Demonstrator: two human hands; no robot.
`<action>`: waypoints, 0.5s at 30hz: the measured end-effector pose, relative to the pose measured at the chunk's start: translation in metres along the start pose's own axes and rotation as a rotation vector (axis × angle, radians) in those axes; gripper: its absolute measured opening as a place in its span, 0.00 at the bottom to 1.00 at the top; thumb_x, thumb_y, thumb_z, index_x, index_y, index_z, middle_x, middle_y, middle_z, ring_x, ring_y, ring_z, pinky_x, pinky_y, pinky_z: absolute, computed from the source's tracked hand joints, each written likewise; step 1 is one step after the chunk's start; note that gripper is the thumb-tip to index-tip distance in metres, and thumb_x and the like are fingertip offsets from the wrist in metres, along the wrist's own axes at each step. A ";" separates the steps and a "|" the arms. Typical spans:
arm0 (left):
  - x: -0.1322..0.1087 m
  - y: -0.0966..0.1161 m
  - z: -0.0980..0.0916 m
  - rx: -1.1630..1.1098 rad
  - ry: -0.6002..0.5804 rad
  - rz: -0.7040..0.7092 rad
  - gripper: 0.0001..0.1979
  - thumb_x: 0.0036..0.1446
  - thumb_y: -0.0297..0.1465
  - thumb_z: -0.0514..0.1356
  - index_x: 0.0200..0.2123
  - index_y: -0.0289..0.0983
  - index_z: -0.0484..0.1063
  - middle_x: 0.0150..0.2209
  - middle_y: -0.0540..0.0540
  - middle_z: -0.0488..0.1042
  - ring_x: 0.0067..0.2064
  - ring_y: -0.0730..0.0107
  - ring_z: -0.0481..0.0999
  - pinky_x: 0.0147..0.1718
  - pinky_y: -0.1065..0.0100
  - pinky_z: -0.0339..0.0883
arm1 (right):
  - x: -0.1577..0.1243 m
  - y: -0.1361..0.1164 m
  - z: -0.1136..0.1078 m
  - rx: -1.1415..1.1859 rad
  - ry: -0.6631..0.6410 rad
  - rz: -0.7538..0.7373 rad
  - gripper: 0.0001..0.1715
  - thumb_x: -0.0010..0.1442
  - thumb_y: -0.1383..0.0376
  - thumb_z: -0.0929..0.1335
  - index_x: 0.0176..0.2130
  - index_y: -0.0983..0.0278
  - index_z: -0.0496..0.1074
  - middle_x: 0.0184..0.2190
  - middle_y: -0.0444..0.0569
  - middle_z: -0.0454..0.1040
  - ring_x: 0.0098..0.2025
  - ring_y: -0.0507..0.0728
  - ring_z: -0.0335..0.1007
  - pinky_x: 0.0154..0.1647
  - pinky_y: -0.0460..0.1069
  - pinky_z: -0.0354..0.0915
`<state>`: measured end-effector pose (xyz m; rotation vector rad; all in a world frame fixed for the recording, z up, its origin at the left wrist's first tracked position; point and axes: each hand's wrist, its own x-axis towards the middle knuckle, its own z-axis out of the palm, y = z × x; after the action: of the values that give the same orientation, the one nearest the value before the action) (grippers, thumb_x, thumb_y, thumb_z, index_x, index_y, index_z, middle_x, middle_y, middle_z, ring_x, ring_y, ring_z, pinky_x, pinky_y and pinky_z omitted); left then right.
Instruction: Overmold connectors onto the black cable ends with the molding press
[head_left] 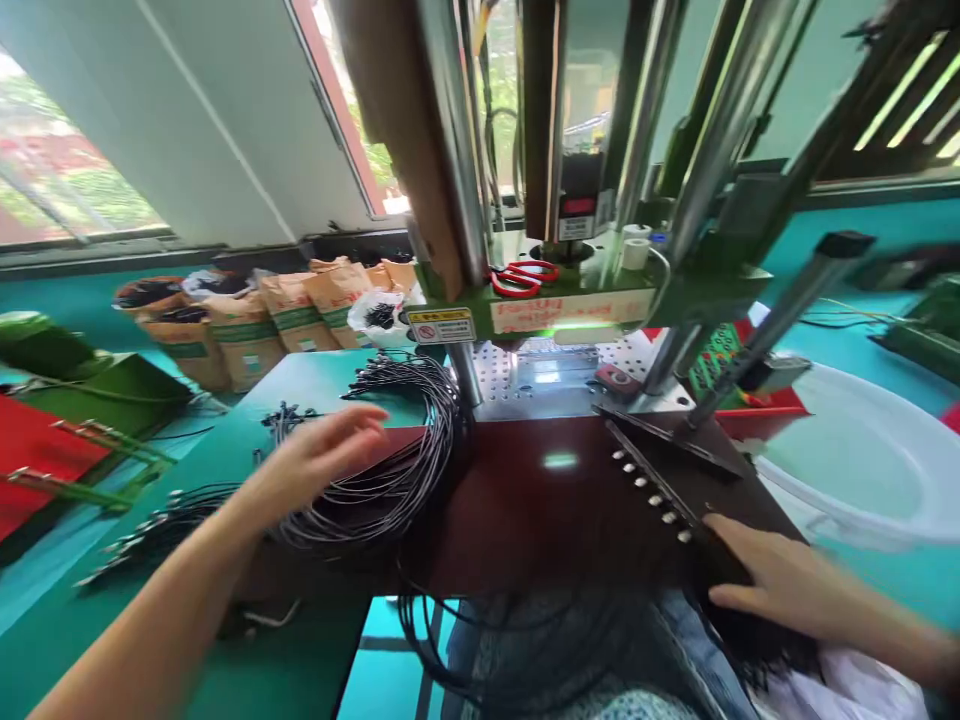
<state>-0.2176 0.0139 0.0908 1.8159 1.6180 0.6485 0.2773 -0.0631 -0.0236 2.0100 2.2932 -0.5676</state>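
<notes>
My left hand (322,455) is blurred above the table's left side, with its fingers stretched out and nothing visible in them. Beneath it lies a coiled bundle of thin black cables (442,430). My right hand (780,575) is at the near right edge, its thumb and fingers on either side of a black bar (649,465). Several pale metal ends (655,500) stick out in a row along that bar. Its near end is dark and blurred, partly hidden by the hand.
Ahead stands a press with steel columns (724,120) and a perforated plate (499,385). Red-handled scissors (523,279) lie on its green crossbeam. More cables (176,520) spread at left, and loose ones (435,650) hang over my lap. A white tub (862,450) stands at right; paper sacks (240,330) line the wall.
</notes>
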 end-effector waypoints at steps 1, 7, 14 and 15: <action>-0.011 0.014 0.022 0.032 -0.150 0.047 0.17 0.50 0.44 0.55 0.40 0.42 0.69 0.33 0.50 0.73 0.35 0.67 0.70 0.35 0.70 0.61 | -0.001 -0.011 -0.002 -0.016 -0.041 0.003 0.21 0.47 0.58 0.67 0.42 0.62 0.66 0.45 0.57 0.71 0.43 0.65 0.68 0.41 0.54 0.62; -0.038 0.049 0.159 0.379 -0.446 0.171 0.17 0.42 0.47 0.59 0.20 0.38 0.65 0.25 0.43 0.71 0.32 0.55 0.72 0.36 0.60 0.61 | 0.020 -0.018 -0.024 -0.039 -0.033 0.059 0.11 0.45 0.75 0.62 0.32 0.63 0.61 0.31 0.53 0.72 0.34 0.61 0.68 0.30 0.49 0.55; -0.035 0.060 0.199 0.187 -0.364 0.266 0.23 0.38 0.47 0.62 0.14 0.40 0.52 0.15 0.49 0.59 0.27 0.56 0.70 0.32 0.61 0.60 | 0.074 -0.004 -0.053 0.015 0.139 0.136 0.16 0.43 0.77 0.60 0.34 0.63 0.65 0.27 0.49 0.70 0.29 0.58 0.66 0.25 0.48 0.50; -0.031 0.062 0.200 0.187 -0.401 0.262 0.22 0.38 0.47 0.62 0.14 0.40 0.54 0.15 0.49 0.60 0.26 0.58 0.69 0.30 0.63 0.59 | 0.084 -0.006 -0.054 0.027 0.157 0.128 0.16 0.44 0.76 0.60 0.33 0.62 0.66 0.28 0.49 0.71 0.30 0.59 0.66 0.25 0.48 0.50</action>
<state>-0.0371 -0.0451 -0.0015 2.1522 1.2189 0.2211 0.2698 0.0319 0.0059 2.2703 2.2278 -0.4497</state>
